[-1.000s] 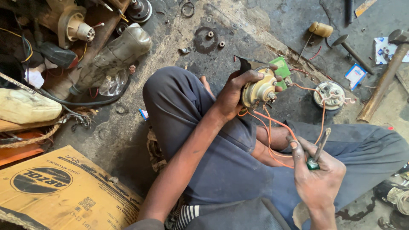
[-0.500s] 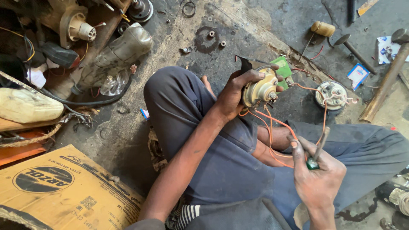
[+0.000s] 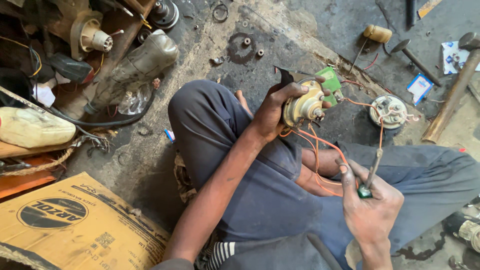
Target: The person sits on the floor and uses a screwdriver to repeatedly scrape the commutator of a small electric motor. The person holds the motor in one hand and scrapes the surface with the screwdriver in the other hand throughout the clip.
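A: Left hand (image 3: 280, 107)?
B: Clamped around a round, dull-brass horn unit (image 3: 303, 106), held up over the knee, green part (image 3: 331, 80) just behind it.
A: Right hand (image 3: 370, 205)?
B: Closed on a thin metal screwdriver with a green handle (image 3: 371, 175), tip pointing up, lower right.
A: Link between them?
B: Orange wires (image 3: 320, 150) hang from the horn, running to a round white plate (image 3: 389, 111) on the floor.

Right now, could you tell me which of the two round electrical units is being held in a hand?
The yellowish round unit, gripped by the left hand; the white one lies on the floor.
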